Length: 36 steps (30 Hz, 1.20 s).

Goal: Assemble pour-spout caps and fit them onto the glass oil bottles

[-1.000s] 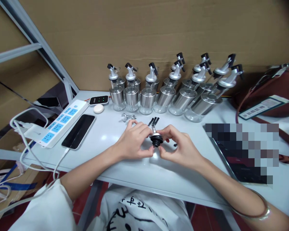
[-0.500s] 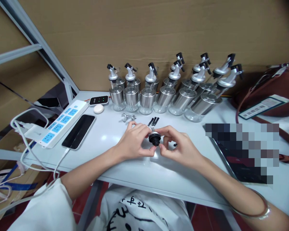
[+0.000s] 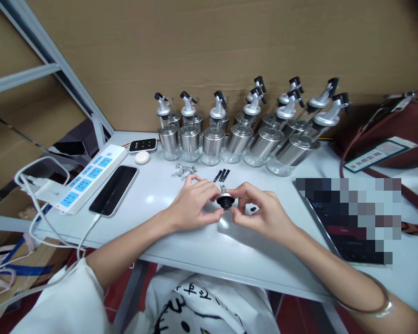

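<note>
Between my two hands is a pourer stopper (image 3: 225,200), its ribbed black rubber end turned toward me and its silver spout pointing away. My left hand (image 3: 197,204) pinches it from the left with thumb and fingers. From the right, the thumb and index finger of my right hand (image 3: 261,208) grip its rim and lower end. Just beyond the stopper lie several small black strips (image 3: 222,175). A loose silver spout part (image 3: 185,170) rests past my left fingers, and a tiny black piece (image 3: 253,209) sits beside my right fingers.
Glass and steel oil bottles (image 3: 213,144) with pourers stand in rows at the back. To the left are a power strip (image 3: 90,178), a phone (image 3: 114,191), a white round case (image 3: 142,157) and a small black device (image 3: 142,145). A tablet (image 3: 337,222) and brown bag (image 3: 397,134) lie right.
The stopper has tilted and turned slightly between my fingers, its rubber end shifting a little. Both hands stay in nearly the same place, still holding it.
</note>
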Available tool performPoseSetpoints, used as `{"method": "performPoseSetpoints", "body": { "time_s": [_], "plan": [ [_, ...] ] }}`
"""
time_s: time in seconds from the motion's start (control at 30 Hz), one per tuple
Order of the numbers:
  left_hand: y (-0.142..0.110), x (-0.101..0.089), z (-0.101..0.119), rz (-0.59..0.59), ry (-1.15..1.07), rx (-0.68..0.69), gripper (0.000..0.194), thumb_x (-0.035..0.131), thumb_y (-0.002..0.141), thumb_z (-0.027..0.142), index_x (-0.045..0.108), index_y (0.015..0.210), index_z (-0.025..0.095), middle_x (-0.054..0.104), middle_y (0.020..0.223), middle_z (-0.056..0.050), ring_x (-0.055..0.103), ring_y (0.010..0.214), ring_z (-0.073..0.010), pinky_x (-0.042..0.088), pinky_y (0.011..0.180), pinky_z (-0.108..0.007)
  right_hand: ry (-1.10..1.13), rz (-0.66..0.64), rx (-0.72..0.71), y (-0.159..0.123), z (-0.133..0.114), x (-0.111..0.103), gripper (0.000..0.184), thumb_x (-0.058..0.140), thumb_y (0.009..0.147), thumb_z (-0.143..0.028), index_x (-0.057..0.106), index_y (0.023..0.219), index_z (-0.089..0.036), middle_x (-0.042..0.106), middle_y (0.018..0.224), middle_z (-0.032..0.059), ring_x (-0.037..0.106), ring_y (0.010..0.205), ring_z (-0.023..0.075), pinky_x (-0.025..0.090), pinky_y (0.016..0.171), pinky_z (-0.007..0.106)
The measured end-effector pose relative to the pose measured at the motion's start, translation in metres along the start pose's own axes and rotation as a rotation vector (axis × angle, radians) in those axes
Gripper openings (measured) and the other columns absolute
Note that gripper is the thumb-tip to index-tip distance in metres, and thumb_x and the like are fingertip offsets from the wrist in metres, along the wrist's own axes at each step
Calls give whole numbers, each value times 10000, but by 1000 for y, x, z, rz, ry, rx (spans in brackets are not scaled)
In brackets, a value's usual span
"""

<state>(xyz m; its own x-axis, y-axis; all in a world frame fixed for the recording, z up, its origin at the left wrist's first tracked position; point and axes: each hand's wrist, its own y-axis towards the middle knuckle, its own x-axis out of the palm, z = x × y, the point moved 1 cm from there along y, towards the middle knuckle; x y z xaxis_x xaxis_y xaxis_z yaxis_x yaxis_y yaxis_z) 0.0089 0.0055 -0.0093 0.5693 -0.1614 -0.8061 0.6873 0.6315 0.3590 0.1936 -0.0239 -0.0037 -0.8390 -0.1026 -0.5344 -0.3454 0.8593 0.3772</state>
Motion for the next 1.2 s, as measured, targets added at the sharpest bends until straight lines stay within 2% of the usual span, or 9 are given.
{"method": "performPoseSetpoints", "body": {
  "time_s": [0.07, 0.17, 0.37, 0.7, 0.9, 1.0, 1.1, 1.2],
  "plan": [
    [0, -1, -1, -13, -1, 9, 170, 447, 839, 359, 473, 842, 191, 600, 784, -1, 556, 776, -166, 296, 883, -386, 7, 4, 5, 1, 0, 0, 133, 547, 736, -177, 543, 868, -195, 590, 578, -44, 518, 455, 92, 476, 496, 208],
    [-1, -1, -2, 4, 7, 38, 207, 425, 845, 391, 468, 850, 189, 598, 798, -16, 551, 777, -174, 303, 876, -391, 53, -16, 28, 1, 0, 0, 177, 548, 736, -174, 537, 912, -191, 653, 696, 0, 567, 510, 107, 475, 494, 213],
    [0, 0, -2, 51, 55, 37, 214, 431, 805, 377, 464, 870, 176, 573, 791, -20, 533, 759, -178, 311, 840, -392, 118, -7, -16, 1, 2, 2, 262, 561, 751, -157, 512, 1005, -196, 685, 842, 35, 655, 661, 141, 522, 642, 254],
    [2, 0, 2, -28, 150, 81, 163, 419, 720, 328, 458, 729, 169, 556, 673, -8, 485, 698, -179, 302, 776, -388, 2, -110, -72, 1, 1, 2, 227, 544, 744, -159, 512, 964, -202, 656, 760, 0, 602, 635, 129, 464, 588, 225],
    [0, 3, 0, -40, 118, 77, 186, 386, 725, 333, 452, 670, 168, 548, 610, 3, 462, 641, -162, 282, 748, -378, 12, -214, 39, 0, 1, 5, 314, 493, 751, -176, 488, 1065, -190, 642, 673, -17, 564, 573, 124, 408, 518, 207],
    [1, 6, 1, -46, 95, 60, 170, 390, 693, 323, 422, 625, 171, 534, 570, 17, 452, 601, -144, 276, 743, -367, 26, -209, 48, 0, -1, 5, 224, 489, 727, -176, 511, 949, -190, 635, 689, -5, 539, 559, 113, 402, 513, 201],
    [1, 8, 3, -28, 85, 61, 164, 391, 670, 320, 382, 596, 174, 510, 530, 28, 447, 573, -134, 271, 740, -363, 27, -192, 33, -1, -2, 6, 89, 484, 703, -174, 465, 786, -201, 599, 661, -12, 476, 535, 99, 393, 501, 195],
    [1, 8, 5, 1, 85, 68, 166, 385, 662, 315, 356, 576, 176, 489, 501, 34, 437, 551, -129, 262, 721, -359, 30, -173, 8, -2, -3, 7, 77, 481, 697, -166, 427, 736, -204, 565, 629, -27, 435, 523, 89, 385, 490, 187]
  ]
}}
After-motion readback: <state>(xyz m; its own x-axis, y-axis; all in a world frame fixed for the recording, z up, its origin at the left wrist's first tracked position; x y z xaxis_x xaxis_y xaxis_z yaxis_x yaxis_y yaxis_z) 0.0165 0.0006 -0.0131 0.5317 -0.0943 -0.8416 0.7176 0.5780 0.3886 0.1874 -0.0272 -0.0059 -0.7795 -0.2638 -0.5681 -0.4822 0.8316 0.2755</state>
